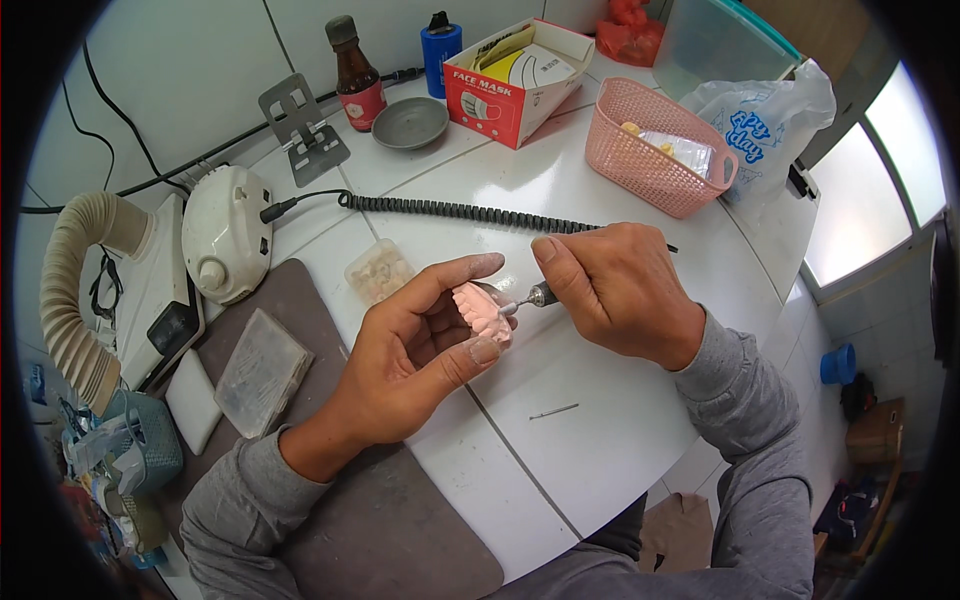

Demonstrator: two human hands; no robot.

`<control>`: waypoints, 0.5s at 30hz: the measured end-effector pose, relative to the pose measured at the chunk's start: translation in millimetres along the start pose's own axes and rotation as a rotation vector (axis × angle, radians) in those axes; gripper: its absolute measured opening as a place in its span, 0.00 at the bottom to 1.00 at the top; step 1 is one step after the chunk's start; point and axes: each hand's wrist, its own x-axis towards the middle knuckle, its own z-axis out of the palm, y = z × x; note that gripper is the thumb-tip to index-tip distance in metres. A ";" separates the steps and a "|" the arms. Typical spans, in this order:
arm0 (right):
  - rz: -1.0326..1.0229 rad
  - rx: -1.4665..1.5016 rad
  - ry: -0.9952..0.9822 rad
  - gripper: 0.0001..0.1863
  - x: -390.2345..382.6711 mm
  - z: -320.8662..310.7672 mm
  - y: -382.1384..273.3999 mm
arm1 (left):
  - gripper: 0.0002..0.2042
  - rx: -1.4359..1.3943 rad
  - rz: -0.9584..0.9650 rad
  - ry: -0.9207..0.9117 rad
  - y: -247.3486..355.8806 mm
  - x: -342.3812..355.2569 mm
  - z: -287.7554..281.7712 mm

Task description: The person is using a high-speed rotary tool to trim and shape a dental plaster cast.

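In the head view, the left hand [400, 350] is bent around a pale pink, tooth-shaped plaster dental model [480, 312], pinching it with the thumb at its lower end and the fingers behind. The model is above the white tiled table [625, 430], between both hands, and its long axis slopes from upper left to lower right. The right hand [625, 295] is closed around a slim dark-and-silver rotary handpiece [541, 294], with the thumb along its top. The model lies to the left of this hand; the handpiece points left and slightly downward, across the model's axis. Its tip is at the model's right side and seems to touch it, although exact contact I cannot tell. A thin metal rod [554, 411] lies below, apart from both hands.
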 end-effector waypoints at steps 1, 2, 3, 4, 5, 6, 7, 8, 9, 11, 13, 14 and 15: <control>0.001 0.003 -0.010 0.24 0.3 -0.9 -0.7 | 0.31 0.003 0.001 -0.001 0.1 0.0 0.0; 0.002 0.006 -0.020 0.24 0.4 -1.6 -1.2 | 0.31 0.003 0.001 -0.001 0.3 0.1 0.1; 0.002 0.006 -0.020 0.24 0.4 -1.9 -1.4 | 0.31 0.006 -0.001 0.002 0.5 0.1 0.3; 0.001 0.004 -0.022 0.24 0.3 -2.2 -1.5 | 0.31 0.009 -0.002 0.004 0.7 0.2 0.5; -0.001 0.001 -0.023 0.24 0.3 -2.2 -1.5 | 0.31 0.009 -0.002 0.005 0.7 0.1 0.5; -0.001 0.001 -0.023 0.24 0.2 -2.0 -1.4 | 0.31 0.008 0.000 0.006 0.7 0.1 0.6; -0.001 0.000 -0.022 0.24 0.0 -1.6 -1.3 | 0.31 0.007 0.003 0.007 0.7 0.1 0.6; 0.000 -0.001 -0.022 0.24 -0.1 -1.6 -1.2 | 0.31 0.007 0.003 0.007 1.0 0.1 0.7; 0.000 -0.001 -0.022 0.24 -0.1 -1.8 -1.3 | 0.31 0.005 -0.001 0.009 1.3 0.2 0.9; -0.003 -0.019 -0.035 0.24 -0.2 -2.4 -1.5 | 0.31 0.003 -0.005 0.012 1.4 0.3 0.9; -0.001 -0.009 -0.029 0.25 0.0 -1.8 -1.8 | 0.31 0.007 0.004 0.010 0.9 0.1 0.8; 0.002 0.001 -0.022 0.25 0.0 -1.6 -1.8 | 0.31 0.007 0.004 0.010 0.9 0.1 0.9; 0.002 0.001 -0.022 0.25 -0.1 -1.8 -1.8 | 0.31 0.005 0.002 0.012 1.0 0.0 1.1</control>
